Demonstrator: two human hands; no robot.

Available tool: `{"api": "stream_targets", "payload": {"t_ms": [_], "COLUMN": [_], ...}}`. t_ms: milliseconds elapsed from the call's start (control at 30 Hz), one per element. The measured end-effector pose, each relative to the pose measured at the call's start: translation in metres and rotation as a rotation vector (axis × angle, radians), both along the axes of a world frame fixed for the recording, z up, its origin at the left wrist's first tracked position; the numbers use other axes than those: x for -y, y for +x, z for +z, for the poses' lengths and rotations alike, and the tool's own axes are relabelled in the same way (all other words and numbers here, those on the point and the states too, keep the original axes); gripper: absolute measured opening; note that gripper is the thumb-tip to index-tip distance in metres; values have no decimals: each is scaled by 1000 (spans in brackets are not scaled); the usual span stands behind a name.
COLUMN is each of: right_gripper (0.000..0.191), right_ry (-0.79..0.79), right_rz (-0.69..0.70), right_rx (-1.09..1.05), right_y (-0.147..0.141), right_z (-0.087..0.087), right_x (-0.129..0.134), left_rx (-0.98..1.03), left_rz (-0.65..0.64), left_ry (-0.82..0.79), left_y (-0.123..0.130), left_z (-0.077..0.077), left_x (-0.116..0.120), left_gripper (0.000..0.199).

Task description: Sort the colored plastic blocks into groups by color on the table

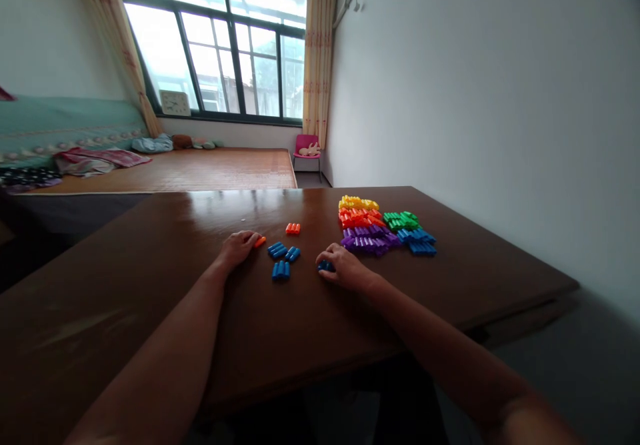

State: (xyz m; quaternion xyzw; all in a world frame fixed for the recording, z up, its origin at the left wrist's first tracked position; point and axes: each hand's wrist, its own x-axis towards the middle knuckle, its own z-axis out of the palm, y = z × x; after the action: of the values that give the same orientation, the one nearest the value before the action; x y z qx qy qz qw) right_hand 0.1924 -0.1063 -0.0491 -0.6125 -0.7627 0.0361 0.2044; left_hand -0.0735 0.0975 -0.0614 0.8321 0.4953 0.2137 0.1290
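Head view: the brown table (165, 258), its right edge beside the white wall (475, 98). The left hand (237, 248) rests mid-table with fingers nearly together, their tips at an orange piece (260, 241); I cannot tell whether they grip it. The right hand (345, 267), closer to the near edge, has thumb and fingers curled about the blue pieces (326, 266), parted by roughly their width and holding them. Between the hands lie three blue groups (281, 270); an orange group (293, 229) lies farther toward the far edge. Toward the far right corner, I see yellow (359, 203), orange-red (360, 218) and purple rows (369, 239), with green (401, 221) and blue rows (419, 241) beside them, nearer the right edge.
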Motion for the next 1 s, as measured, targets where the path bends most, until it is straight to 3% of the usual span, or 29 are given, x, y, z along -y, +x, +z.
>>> {"api": "stream_targets", "payload": {"t_ms": [100,167,267,400,467,567,667,800,867,1000], "right_gripper": [33,39,37,32,31,30,32,29,25,24], "right_ry": [-3,-2,75,155,147,118,112,222,314,320], "right_rz": [75,45,-169,-514,-559,-499,-434,-525,-487,-162], "right_rx": [-154,-248,-299,-181,-118,-42,21,71,69,-45], "right_y": [24,49,106,194,226,250,258,242,214,119], "right_z": [-2,-1,10,20,17,7,-1,2,6,11], "right_x": [18,33,59,84,88,86,84,77,64,25], "left_rx": [12,17,8,-31,-44,-40,-22,-7,-17,-9], "left_rz": [-14,-23,-21,13,21,11,2,13,29,31], "left_ry": [-10,-16,1,17,14,14,12,24,25,29], "left_y": [-1,-2,-2,-1,0,-1,-2,-1,0,1], "left_z": [-4,-5,-4,1,3,4,2,0,1,2], "left_x": [-6,-7,-6,-2,-1,0,-1,1,4,9], "left_gripper": [51,52,50,49,49,49,49,47,46,43]}}
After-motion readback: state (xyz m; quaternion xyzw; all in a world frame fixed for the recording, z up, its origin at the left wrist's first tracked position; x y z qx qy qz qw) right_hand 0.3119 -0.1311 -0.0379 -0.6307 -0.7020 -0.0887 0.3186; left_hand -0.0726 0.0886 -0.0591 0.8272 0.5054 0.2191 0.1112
